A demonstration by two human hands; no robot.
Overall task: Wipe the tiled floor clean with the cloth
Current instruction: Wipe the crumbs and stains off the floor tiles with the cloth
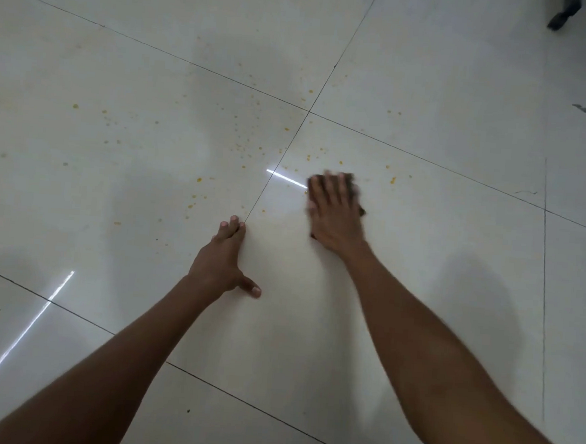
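Note:
My right hand [334, 212] lies flat, fingers spread, pressing a dark cloth [355, 188] onto the glossy white tiled floor [420, 265]; the hand is motion-blurred and covers most of the cloth. My left hand [224, 260] rests flat on the floor, fingers together and thumb out, holding nothing, beside a grout line. Yellow-orange spots [244, 147] are scattered over the tiles ahead and to the left of both hands, with a few [392, 180] just right of the cloth.
Dark grout lines [309, 111] cross ahead of the hands. A dark object, perhaps a furniture foot [562, 18], stands at the top right. A small dark smudge [582, 109] and a thin dark strand [526, 192] lie on the right tiles.

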